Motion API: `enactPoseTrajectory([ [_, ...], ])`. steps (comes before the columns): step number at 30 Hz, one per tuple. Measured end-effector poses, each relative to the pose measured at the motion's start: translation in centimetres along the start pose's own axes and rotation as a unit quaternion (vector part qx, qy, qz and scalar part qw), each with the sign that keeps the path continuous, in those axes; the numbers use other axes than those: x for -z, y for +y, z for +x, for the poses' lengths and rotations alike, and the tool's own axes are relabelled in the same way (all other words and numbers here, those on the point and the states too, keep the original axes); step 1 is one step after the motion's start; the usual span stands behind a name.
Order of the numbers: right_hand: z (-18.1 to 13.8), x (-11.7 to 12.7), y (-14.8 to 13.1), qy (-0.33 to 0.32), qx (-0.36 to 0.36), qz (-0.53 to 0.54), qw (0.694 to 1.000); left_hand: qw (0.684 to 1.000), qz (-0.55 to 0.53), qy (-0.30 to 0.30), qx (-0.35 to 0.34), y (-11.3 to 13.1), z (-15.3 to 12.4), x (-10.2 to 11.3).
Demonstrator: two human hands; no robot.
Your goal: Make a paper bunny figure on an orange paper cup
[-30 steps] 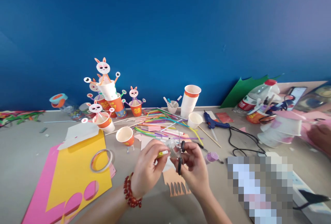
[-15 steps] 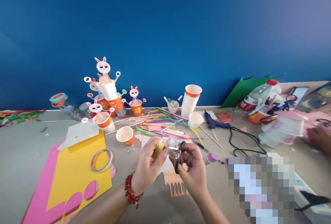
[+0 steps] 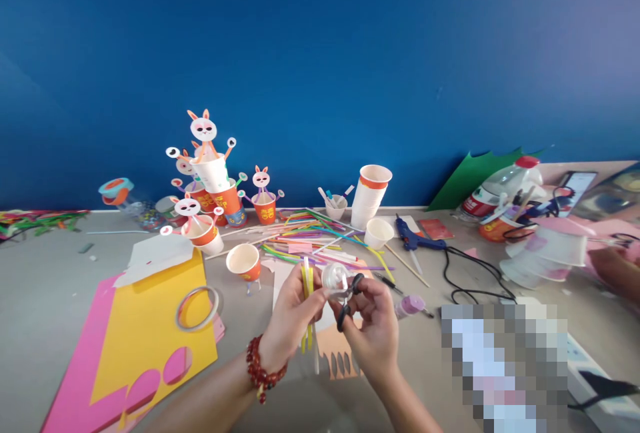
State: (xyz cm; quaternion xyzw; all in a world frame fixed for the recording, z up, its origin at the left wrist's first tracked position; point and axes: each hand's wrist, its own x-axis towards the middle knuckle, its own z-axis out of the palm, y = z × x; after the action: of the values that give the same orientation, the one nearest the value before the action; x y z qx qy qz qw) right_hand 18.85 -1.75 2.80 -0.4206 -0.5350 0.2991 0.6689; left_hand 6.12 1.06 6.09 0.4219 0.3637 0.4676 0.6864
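Several straws (image 3: 307, 280): yellow and white, gripped in an upright bundle at the near middle of the scene, above the table (image 3: 420, 380).
Left hand (image 3: 290, 313): closed around the straws, the thumb pressed across them; a red bead bracelet (image 3: 261, 368) is worn at the wrist.
Right hand (image 3: 373, 320): half curled, the fingers wrapped about the handles of the scissors.
Scissors (image 3: 343, 318): black-handled, held just right of the straws; the blades are largely hidden.
Clear roll (image 3: 333, 278): seen between the hands; by which hand it is supported cannot be told.
Orange paper (image 3: 334, 343): laid under the hands, its near edge cut into slots.
Straw pile (image 3: 310, 236): spread on the far side of the hands.
Rabbit figures (image 3: 203, 130): mounted in paper cups, far left.
Yellow sheet (image 3: 155, 323): laid over a pink sheet (image 3: 95, 333) at left.
Glue gun (image 3: 415, 240): blue, placed far right of the hands.
Co-worker's hand (image 3: 617, 273): seen at the right edge; its grip cannot be told.
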Motion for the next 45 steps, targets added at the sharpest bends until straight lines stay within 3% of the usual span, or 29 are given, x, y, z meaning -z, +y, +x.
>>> enactPoseTrajectory([
  [5, 0.1, 0.3, 0.5, -0.010, -0.049, -0.007, 0.999, 1.000, 0.005, -0.001, -0.022, -0.1, -0.2, 0.2],
  [8, 0.4, 1.4, 1.9, -0.009, -0.093, -0.116, 0.989, 0.998, 0.044, -0.005, -0.052, -0.2, -0.4, 1.2],
  [10, 0.8, 2.4, 3.1, -0.013, -0.137, -0.264, 0.954, 0.997, 0.053, -0.021, -0.045, -0.3, -0.6, 2.0],
  [13, 1.1, 3.4, 4.6, -0.062, -0.196, -0.465, 0.861, 0.998, 0.037, -0.051, -0.026, -0.4, -0.9, 3.1],
  [15, 1.2, 3.6, 5.2, -0.103, -0.200, -0.527, 0.820, 0.997, 0.020, -0.065, -0.021, -0.4, -1.1, 3.4],
  [17, 1.1, 3.6, 5.4, -0.121, -0.196, -0.551, 0.802, 0.997, 0.008, -0.072, -0.016, -0.3, -1.3, 3.5],
  [22, 0.0, 4.1, 4.3, -0.121, -0.166, -0.539, 0.817, 0.997, -0.012, -0.080, -0.009, 0.0, -1.6, 3.5],
  [26, -2.1, 5.1, 3.6, -0.194, -0.134, -0.506, 0.830, 0.999, -0.011, -0.044, -0.008, -0.3, -1.6, 4.0],
  [32, -3.9, 6.5, 3.6, -0.239, -0.095, -0.551, 0.794, 1.000, 0.014, -0.024, -0.006, -0.2, -1.5, 3.9],
  [40, -2.1, 6.1, 1.7, -0.314, -0.162, -0.571, 0.741, 0.999, 0.040, -0.031, -0.006, 0.6, -2.1, 3.3],
  [45, -1.5, 6.7, 1.6, -0.316, -0.188, -0.530, 0.764, 0.996, 0.028, -0.077, -0.016, 1.0, -2.4, 3.3],
])
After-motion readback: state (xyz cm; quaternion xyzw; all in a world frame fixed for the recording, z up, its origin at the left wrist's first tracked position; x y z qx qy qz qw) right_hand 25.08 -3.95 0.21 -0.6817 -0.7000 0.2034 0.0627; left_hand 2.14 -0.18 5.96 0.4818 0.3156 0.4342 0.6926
